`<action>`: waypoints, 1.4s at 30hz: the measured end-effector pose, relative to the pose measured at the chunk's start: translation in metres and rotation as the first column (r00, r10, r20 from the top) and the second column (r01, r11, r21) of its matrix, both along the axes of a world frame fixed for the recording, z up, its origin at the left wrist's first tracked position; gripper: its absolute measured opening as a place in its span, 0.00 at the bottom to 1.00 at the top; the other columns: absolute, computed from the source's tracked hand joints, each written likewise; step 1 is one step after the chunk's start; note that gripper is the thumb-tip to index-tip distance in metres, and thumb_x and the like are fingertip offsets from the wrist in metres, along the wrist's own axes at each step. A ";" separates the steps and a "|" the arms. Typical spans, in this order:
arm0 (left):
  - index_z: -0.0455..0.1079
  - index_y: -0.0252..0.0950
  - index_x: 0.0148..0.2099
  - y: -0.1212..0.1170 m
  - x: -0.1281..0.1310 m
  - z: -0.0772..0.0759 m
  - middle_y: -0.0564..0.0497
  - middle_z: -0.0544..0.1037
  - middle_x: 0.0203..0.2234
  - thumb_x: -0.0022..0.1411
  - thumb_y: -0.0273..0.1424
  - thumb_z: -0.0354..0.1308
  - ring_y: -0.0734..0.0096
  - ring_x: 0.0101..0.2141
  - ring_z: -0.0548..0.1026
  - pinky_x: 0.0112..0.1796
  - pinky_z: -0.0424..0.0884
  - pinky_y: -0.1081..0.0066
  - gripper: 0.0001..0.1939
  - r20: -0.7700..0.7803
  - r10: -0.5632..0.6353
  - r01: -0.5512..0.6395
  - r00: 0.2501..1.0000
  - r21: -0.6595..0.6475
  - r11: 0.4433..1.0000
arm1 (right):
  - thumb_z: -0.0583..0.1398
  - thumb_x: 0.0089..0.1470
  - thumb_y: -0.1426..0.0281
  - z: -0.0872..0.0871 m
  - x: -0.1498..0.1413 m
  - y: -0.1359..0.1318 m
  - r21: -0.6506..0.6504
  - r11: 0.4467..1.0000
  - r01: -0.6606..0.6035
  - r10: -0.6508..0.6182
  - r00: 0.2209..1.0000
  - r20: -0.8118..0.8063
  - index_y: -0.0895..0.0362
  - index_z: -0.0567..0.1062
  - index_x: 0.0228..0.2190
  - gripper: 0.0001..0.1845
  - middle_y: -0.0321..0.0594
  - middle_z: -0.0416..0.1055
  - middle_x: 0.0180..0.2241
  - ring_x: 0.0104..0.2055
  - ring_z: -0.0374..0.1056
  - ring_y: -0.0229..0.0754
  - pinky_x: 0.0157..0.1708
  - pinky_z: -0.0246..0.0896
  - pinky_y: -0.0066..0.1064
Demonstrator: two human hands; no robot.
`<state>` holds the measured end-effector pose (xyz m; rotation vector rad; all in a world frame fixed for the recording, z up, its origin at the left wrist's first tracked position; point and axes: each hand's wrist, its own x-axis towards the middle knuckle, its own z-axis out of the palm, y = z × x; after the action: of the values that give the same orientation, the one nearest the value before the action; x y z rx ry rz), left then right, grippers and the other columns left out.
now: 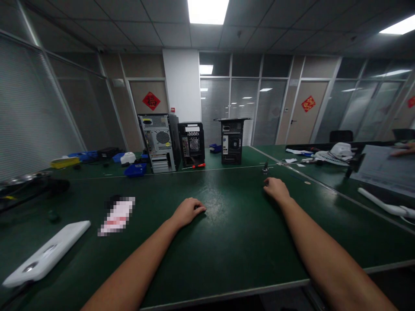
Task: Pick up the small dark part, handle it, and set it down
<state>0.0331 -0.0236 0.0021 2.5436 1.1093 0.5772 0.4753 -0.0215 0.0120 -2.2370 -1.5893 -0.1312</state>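
Note:
My left hand (189,211) rests on the green tabletop (240,242) left of the middle. Its fingers are curled in, the thumb lies alongside, and a small dark spot shows between them; I cannot make out whether it is an object or shadow. Farther forward and to the right, my right hand (276,188) lies on the table with its fingers bent under, hiding whatever they may hold. Just beyond it stands a small metallic object (265,168), apart from the fingers and too small to name.
Three computer cases, a tall one (158,142), a black one (191,144) and another (231,142), stand at the back. A red-handled tool (199,166) and blue tray (135,169) are near them. A white power strip (48,252) lies left; a person's hand (403,150) shows right.

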 end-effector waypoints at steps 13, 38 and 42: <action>0.81 0.40 0.43 -0.002 -0.001 0.003 0.47 0.83 0.41 0.68 0.43 0.54 0.61 0.42 0.77 0.43 0.68 0.69 0.17 0.008 0.056 -0.056 0.998 -0.008 0.998 | 0.58 0.55 0.67 -0.009 0.034 -0.003 0.067 0.970 0.234 -0.237 0.971 0.040 0.54 0.83 0.42 0.17 0.55 0.78 0.42 0.54 0.67 0.58 0.45 0.66 0.41; 0.82 0.40 0.43 0.001 -0.001 0.000 0.47 0.84 0.40 0.68 0.43 0.55 0.61 0.42 0.78 0.43 0.68 0.70 0.17 0.015 0.059 -0.058 0.998 -0.018 0.998 | 0.56 0.59 0.68 -0.002 0.032 -0.002 0.167 0.968 0.188 -0.199 0.979 0.054 0.57 0.80 0.48 0.19 0.52 0.76 0.48 0.49 0.73 0.52 0.48 0.65 0.39; 0.81 0.40 0.43 0.001 -0.001 0.000 0.48 0.83 0.41 0.68 0.42 0.55 0.61 0.42 0.78 0.43 0.67 0.70 0.16 0.023 0.049 -0.048 0.999 -0.014 0.999 | 0.54 0.60 0.70 -0.003 0.035 -0.001 0.177 0.967 0.186 -0.197 0.979 0.048 0.58 0.79 0.50 0.21 0.53 0.75 0.49 0.51 0.72 0.52 0.51 0.64 0.39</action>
<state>0.0320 -0.0229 0.0023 2.4981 1.1656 0.6079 0.5107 -0.0226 0.0093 -2.2657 -1.3342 -0.3831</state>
